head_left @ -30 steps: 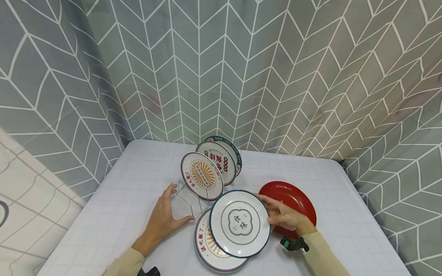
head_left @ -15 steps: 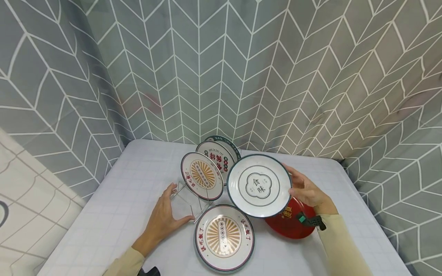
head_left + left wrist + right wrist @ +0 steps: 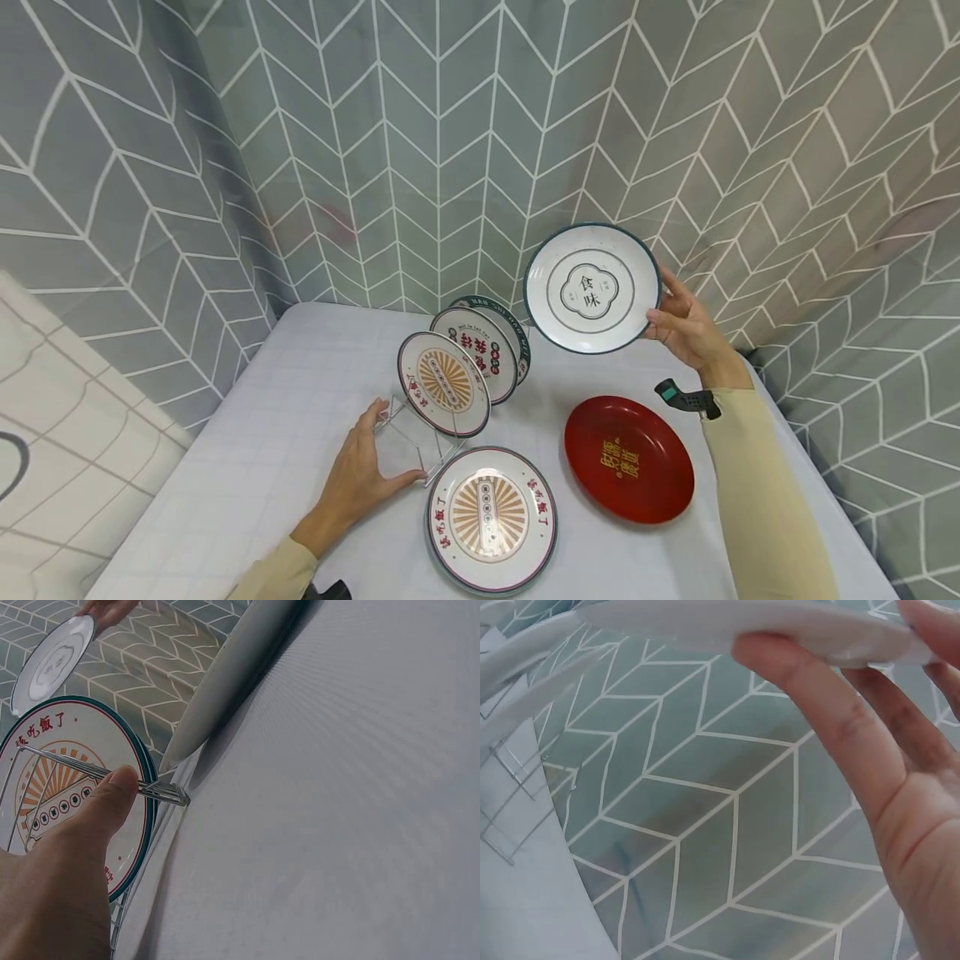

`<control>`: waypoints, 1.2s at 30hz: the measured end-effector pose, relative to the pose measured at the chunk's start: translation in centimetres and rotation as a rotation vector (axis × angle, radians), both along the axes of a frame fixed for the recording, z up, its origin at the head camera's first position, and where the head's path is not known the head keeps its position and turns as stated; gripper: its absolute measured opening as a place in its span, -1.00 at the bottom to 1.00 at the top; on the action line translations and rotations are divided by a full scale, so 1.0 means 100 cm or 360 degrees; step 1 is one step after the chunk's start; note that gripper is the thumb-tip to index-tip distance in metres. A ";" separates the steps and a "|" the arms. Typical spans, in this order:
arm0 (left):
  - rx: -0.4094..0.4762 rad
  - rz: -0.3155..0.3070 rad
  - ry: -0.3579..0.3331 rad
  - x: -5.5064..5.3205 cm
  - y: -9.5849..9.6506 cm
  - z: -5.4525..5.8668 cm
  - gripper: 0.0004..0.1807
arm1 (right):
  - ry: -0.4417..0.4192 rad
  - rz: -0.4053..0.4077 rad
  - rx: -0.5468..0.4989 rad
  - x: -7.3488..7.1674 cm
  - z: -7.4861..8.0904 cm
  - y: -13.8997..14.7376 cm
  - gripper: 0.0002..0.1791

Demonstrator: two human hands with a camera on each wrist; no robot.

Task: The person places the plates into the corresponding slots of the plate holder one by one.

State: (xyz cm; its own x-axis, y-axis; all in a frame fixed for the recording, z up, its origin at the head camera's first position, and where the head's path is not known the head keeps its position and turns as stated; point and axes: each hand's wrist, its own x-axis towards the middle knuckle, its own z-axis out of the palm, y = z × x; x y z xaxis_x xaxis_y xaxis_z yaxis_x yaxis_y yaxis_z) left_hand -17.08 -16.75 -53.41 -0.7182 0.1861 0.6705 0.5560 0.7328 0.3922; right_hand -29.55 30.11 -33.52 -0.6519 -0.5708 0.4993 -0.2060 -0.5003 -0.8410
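My right hand (image 3: 688,327) holds up a white plate (image 3: 592,289) with a dark blue rim, thumb on its face and fingers behind its right edge. The plate is raised at the far right, its printed face toward me. My left hand (image 3: 360,472) grips the near end of a wire plate rack (image 3: 420,442); in the left wrist view the thumb (image 3: 112,799) lies over its wires. Upright in the rack lean several plates: a sunburst-patterned plate (image 3: 444,384) in front, a plate with red characters (image 3: 480,354) behind it, and a green-rimmed plate (image 3: 522,337) at the back.
A red plate (image 3: 628,460) with gold characters lies at the right. Nearest to me, a stack of plates (image 3: 491,518) with a sunburst on top lies beside the rack. A patterned curtain (image 3: 420,167) hangs behind the table (image 3: 247,433).
My right hand has lifted the blue-rimmed plate off the stack area and carried it up, away and to the right, uncovering the stack and the red plate. The left hand stays on the rack.
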 end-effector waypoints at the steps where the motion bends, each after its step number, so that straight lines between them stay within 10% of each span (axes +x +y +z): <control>1: 0.0000 0.0001 0.0000 0.000 0.000 0.000 0.37 | -0.0011 -0.0059 0.0022 -0.003 0.003 -0.003 -0.19; 23: -0.0061 0.0027 -0.0030 0.001 0.000 0.001 0.38 | -0.0191 -0.0277 0.0481 -0.039 -0.003 -0.044 -0.05; 36: -0.0058 0.0039 -0.0042 0.001 0.000 0.000 0.39 | -0.0069 -0.0322 0.0625 -0.047 0.006 -0.061 -0.14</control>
